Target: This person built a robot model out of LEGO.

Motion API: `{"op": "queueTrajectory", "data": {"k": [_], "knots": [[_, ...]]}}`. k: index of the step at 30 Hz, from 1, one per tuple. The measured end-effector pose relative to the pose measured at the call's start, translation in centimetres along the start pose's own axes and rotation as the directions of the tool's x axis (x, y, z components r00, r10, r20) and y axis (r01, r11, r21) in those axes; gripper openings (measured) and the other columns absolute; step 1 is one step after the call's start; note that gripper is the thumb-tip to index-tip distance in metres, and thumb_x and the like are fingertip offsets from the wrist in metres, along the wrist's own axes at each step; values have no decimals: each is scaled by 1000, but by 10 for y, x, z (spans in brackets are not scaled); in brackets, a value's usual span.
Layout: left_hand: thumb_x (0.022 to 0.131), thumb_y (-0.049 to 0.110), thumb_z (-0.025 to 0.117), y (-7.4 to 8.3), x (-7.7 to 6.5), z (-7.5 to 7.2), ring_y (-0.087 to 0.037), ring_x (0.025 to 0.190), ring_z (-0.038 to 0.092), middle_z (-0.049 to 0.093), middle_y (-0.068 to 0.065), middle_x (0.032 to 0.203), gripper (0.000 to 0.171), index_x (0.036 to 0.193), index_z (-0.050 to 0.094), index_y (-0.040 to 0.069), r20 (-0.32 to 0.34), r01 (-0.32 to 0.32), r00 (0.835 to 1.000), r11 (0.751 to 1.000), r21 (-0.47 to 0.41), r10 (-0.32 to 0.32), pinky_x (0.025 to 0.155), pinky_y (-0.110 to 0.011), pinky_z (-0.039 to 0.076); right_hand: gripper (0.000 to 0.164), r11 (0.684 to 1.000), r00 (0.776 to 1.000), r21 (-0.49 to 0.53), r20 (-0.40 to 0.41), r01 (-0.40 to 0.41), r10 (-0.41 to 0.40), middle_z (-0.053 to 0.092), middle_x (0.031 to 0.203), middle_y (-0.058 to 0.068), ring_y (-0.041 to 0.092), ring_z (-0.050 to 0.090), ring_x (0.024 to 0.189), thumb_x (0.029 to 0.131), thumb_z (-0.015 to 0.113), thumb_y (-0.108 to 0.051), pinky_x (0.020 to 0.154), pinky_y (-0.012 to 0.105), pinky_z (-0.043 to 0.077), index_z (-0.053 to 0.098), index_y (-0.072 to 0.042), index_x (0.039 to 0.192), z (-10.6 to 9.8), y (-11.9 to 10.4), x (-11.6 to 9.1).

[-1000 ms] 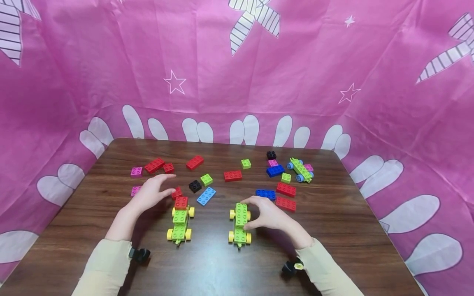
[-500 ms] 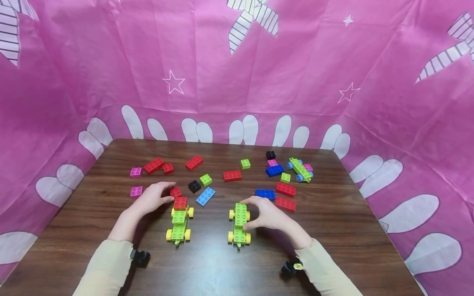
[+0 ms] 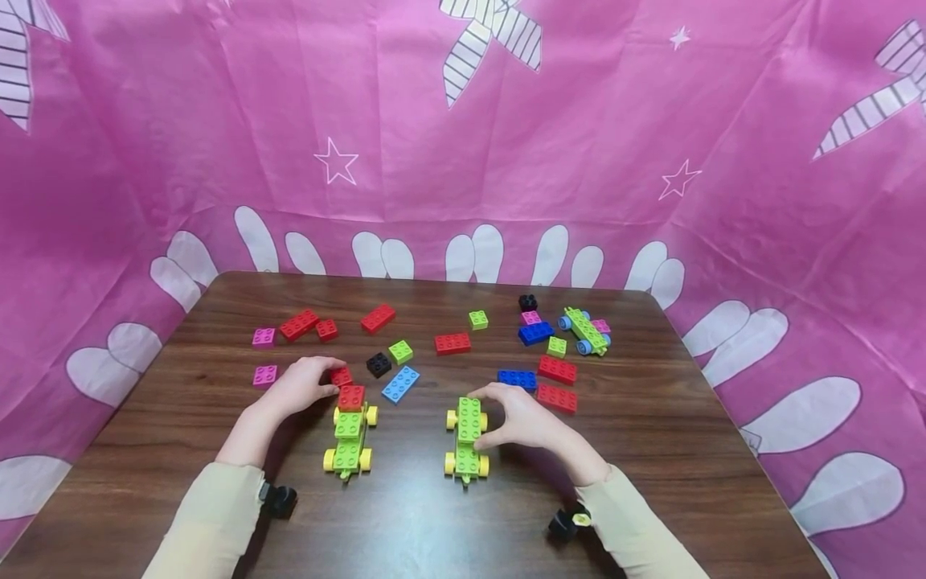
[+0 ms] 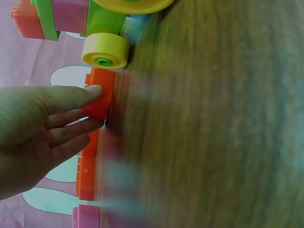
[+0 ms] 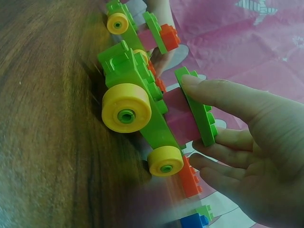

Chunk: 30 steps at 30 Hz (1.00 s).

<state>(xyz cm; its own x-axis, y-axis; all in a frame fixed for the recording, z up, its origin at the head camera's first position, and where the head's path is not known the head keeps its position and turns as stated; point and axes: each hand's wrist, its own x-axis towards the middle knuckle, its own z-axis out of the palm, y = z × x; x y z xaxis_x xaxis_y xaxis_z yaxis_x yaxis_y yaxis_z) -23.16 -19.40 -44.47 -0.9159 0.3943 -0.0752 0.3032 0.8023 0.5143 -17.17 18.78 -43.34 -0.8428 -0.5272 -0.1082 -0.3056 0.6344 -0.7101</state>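
My left hand [image 3: 300, 386] pinches a small red building brick [image 3: 342, 376] on the table, thumb on its near face in the left wrist view. Right beside it stands a green toy car base [image 3: 347, 457] with yellow wheels, topped by a pink brick, a green plate and a red brick [image 3: 351, 397]. My right hand [image 3: 531, 418] holds the green plate [image 5: 199, 111] on a second yellow-wheeled car [image 3: 466, 462], thumb at one end and fingers at the other. Under that plate a pink brick [image 5: 180, 114] shows in the right wrist view. Both cars stand on their wheels.
Loose bricks lie across the brown table [image 3: 419, 515]: a light blue one [image 3: 401, 384], a black one [image 3: 379, 364], several red ones [image 3: 452, 343] and dark blue ones [image 3: 517, 379]. A blue-wheeled car base [image 3: 586, 330] stands back right. Pink cloth [image 3: 405, 121] surrounds the table.
My left hand has lowered onto the small red brick and its thumb and fingers have closed on it. My right hand and both cars have stayed in place.
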Motion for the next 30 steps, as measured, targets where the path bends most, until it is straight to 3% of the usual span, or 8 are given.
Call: {"op": "queueTrajectory", "data": {"k": [7,15,23,30], "knots": [[88,4,69,3,-3,-9,-43,116,59,61,-28,125,41,126,59,-7,-65,12,998,1000,10,-12,97,-57,47,68,1000,1000,-15,-3,11,-11,61,130,4,25,54,123,73,84,-39,101,50,47,59,-14,131,0,0,0],[88,4,69,19,-7,-28,-44,117,57,59,-28,128,47,131,55,-5,-154,5,988,1000,-6,-6,97,-58,47,68,999,1000,-40,1,28,-28,61,130,5,26,54,123,74,84,-39,102,51,47,59,-12,131,-1,-1,0],[88,8,70,49,-11,-41,-41,117,57,60,-25,128,49,133,55,-2,-204,-48,978,999,-3,46,97,-57,48,69,997,999,-64,13,44,-44,61,132,5,25,53,124,74,83,-39,103,50,46,57,-11,133,-3,-5,0],[86,9,73,82,-14,-41,-37,122,56,60,-20,131,52,134,55,1,-215,-109,971,994,-14,104,99,-54,48,74,997,999,-67,18,49,-48,59,134,6,26,52,127,74,83,-39,105,51,45,55,-10,136,-5,-6,-1]]}}
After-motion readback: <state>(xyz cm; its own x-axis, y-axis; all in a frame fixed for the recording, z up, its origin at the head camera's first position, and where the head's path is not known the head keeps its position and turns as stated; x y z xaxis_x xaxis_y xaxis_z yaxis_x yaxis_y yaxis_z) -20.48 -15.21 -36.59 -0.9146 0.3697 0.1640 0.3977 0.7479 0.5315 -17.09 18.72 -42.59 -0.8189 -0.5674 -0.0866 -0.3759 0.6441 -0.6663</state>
